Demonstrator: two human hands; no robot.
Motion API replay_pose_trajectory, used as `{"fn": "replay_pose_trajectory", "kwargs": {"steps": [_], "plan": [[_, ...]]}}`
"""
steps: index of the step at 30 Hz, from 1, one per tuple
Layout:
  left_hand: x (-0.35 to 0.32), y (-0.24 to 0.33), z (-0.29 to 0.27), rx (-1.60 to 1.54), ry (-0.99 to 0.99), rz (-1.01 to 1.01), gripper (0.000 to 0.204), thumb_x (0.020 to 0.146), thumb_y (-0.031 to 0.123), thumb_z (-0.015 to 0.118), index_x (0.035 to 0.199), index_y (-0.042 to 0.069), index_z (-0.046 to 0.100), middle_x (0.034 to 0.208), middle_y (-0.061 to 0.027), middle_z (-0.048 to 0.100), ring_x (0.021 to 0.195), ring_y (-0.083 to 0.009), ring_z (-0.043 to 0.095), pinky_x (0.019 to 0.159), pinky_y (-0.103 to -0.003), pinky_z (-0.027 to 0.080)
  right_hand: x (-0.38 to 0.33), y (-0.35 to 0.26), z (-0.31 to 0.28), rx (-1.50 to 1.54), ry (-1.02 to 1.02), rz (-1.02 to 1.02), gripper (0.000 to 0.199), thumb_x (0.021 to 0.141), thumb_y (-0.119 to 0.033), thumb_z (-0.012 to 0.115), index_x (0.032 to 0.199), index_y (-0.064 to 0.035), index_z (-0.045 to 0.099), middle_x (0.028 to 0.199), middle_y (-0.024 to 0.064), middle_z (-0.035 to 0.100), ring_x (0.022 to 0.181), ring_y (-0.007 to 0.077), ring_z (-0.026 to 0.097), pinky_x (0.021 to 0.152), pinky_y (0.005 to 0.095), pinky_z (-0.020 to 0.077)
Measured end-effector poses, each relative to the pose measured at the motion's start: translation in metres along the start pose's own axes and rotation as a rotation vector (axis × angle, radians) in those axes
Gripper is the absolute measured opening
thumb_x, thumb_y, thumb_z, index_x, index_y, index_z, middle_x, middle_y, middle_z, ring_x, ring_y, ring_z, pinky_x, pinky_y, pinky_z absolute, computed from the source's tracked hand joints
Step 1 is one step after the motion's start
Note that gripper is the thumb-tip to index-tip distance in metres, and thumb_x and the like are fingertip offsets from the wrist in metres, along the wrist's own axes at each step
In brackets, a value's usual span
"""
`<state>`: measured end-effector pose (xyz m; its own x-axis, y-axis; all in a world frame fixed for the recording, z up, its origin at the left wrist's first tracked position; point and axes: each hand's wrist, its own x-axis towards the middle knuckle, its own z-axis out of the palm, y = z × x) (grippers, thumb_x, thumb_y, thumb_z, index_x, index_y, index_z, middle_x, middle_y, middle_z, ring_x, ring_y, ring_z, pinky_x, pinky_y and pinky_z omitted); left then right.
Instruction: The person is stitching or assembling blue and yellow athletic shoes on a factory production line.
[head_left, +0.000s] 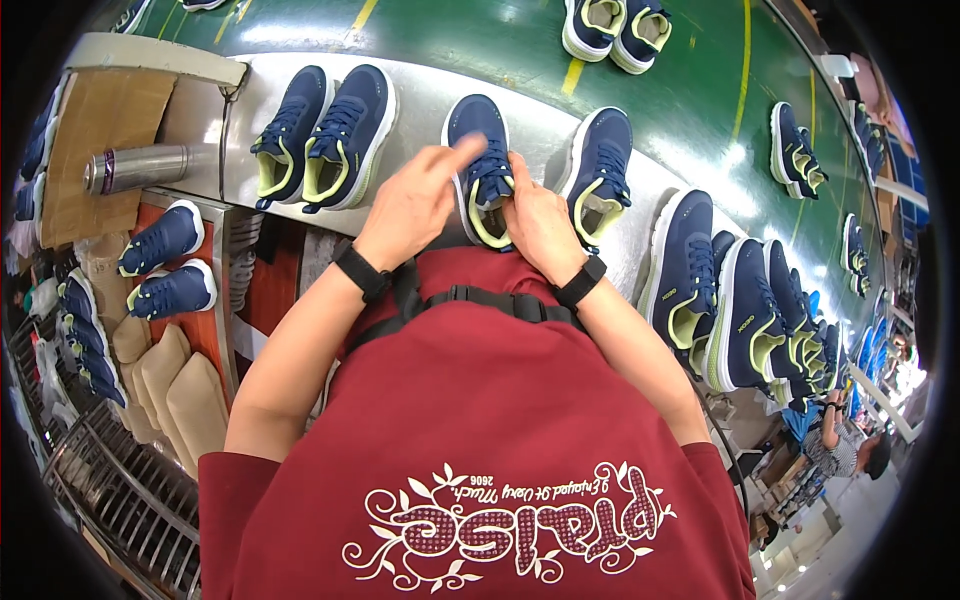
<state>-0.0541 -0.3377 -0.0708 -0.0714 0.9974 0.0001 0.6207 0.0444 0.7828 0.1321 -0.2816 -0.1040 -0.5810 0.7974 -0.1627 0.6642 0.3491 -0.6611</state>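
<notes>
A navy sneaker (478, 124) with lime lining lies on the metal ledge in front of me, toe pointing away. My right hand (540, 222) grips its right side by the collar, one finger along the laces. Over its left side hovers my left hand (415, 200), a finger pointing across the laces; motion smears the fingertips, so its grip is unclear. Just right of my right hand is a matching sneaker (603, 150), apart from the held one. Left of my left hand stands a pair of the same sneakers (345, 120).
Several more sneakers (678, 250) crowd the ledge (420, 90) at right. Beyond runs a green conveyor belt (680, 110) carrying shoes. At left are a steel flask (140, 168), cardboard (95, 130), two sneakers (165, 238) on a reddish shelf, beige shoe forms (195, 405) and a metal rack (130, 500).
</notes>
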Motion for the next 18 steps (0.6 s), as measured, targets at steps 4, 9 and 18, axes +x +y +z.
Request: {"fn": "replay_pose_trajectory", "kwargs": {"steps": [4,9,18], "plan": [[-0.001,-0.006,0.000,0.238,-0.106,0.229,0.040,0.082,-0.003,0.052,0.119,0.009,0.060,0.108,-0.0113,0.059,0.088,-0.0244,0.062,0.079,-0.033,0.050,-0.007,-0.003,0.003,0.045,0.033,-0.005,0.054,0.082,-0.003,0.049,0.134,0.0018,0.035,0.078,0.0291,0.061,0.076,0.0447,0.062,0.068,0.0508,0.0467],[-0.005,-0.006,-0.001,-0.021,-0.066,0.035,0.037,0.085,0.004,0.058,0.121,0.007,0.059,0.096,-0.0107,0.062,0.085,-0.0237,0.061,0.077,-0.031,0.049,-0.013,0.007,-0.005,0.105,0.054,0.085,0.054,0.086,-0.005,0.047,0.137,0.0027,0.033,0.070,0.0273,0.060,0.071,0.0431,0.061,0.065,0.0485,0.0459],[-0.004,0.006,0.008,0.087,-0.113,0.098,0.042,0.082,0.018,0.065,0.123,0.012,0.058,0.090,-0.0109,0.062,0.081,-0.0262,0.061,0.073,-0.035,0.049,-0.016,0.000,-0.002,0.098,0.052,0.090,0.052,0.088,-0.007,0.051,0.136,0.0036,0.034,0.071,0.0245,0.061,0.069,0.0402,0.062,0.063,0.0445,0.0467]]}}
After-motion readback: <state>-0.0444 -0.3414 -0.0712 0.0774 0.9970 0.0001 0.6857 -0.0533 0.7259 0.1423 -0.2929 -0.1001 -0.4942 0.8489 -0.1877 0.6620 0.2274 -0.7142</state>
